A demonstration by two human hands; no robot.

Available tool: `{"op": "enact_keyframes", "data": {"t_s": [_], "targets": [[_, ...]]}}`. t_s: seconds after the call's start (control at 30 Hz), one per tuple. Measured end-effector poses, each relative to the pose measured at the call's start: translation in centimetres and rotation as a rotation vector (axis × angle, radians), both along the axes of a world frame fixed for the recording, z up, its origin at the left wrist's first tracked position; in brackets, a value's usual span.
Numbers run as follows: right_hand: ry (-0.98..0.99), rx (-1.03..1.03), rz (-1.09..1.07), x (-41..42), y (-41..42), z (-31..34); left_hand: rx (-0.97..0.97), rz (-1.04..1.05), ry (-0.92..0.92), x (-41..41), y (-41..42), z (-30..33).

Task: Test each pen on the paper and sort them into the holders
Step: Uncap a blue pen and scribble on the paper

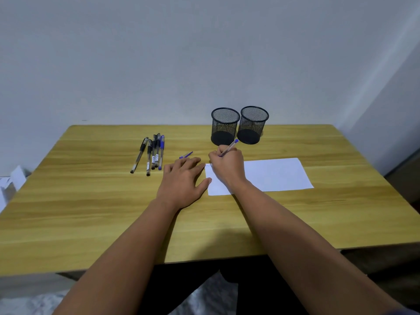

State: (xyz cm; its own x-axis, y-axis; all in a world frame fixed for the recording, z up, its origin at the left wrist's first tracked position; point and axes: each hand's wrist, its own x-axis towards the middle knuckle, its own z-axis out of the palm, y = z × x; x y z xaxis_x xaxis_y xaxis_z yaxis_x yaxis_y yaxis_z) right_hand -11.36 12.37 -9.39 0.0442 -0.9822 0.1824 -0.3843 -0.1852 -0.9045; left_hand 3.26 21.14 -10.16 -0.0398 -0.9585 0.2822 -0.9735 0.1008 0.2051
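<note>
Left of paper (268, 172), well apart: five capped pens (152, 153), light, stiff, smooth-barrelled; best taken mid-barrel at rubber grip. Near paper's left edge: loose blue cap (186, 154), tiny, prone to roll. Beside that edge: left hand (184, 180), fingers spread flat on desk (91, 212), thumb touching sheet. On paper's left corner: right hand (227, 165) pinching blue pen (229, 147), tip down. Behind paper: two mesh holders (239, 126), apparently empty, light, tippable.
</note>
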Motion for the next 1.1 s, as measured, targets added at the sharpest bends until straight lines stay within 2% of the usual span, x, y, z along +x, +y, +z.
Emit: {"op": "enact_keyframes", "data": {"t_s": [0.53, 0.7, 0.83, 1.1], "targets": [[-0.011, 0.010, -0.060, 0.2, 0.4, 0.4, 0.017, 0.005, 0.002, 0.0, 0.0, 0.1], [-0.274, 0.214, -0.172, -0.5, -0.3, 1.6, 0.014, 0.007, 0.018, 0.0, 0.1, 0.2], [-0.438, 0.360, -0.074, -1.4, -1.4, 2.4, 0.018, 0.006, 0.018, -0.1, 0.2, 0.4], [-0.528, 0.179, -0.092, -2.6, -0.9, 3.8, 0.021, 0.003, 0.056, -0.2, 0.4, 0.7]]}}
